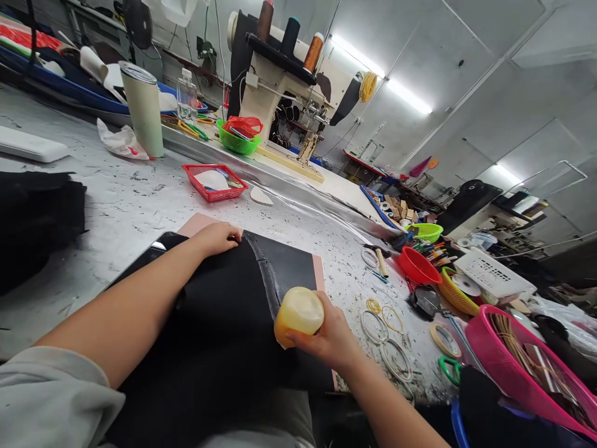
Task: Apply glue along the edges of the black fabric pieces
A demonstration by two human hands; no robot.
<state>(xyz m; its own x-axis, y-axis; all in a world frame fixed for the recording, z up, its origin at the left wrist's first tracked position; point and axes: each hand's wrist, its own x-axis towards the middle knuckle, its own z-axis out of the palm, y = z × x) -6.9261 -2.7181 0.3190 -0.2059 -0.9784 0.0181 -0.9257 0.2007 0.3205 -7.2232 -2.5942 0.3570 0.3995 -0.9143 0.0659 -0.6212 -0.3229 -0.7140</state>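
My right hand (333, 330) is wrapped round a yellowish translucent bottle (301, 311), tipped with its base toward me. Its lower end is over a shiny dark strip (267, 274) that looks wet, running along black sheet material (224, 336). My left hand (218, 239) is at the far edge of this material, its fingers bent and closed on it near the strip's upper end. The fingertips are partly hidden. Beneath the black material lies a pinkish board (318, 267), showing along its edges. The bottle's tip is hidden from me.
Beyond the board stand a red basket (214, 194), a pale green tumbler (144, 112) and a sewing machine (280, 81). To the right are a hammer (381, 262), several rings, a tape roll (444, 340) and a pink basket (527, 367). Black cloth (37, 224) lies left.
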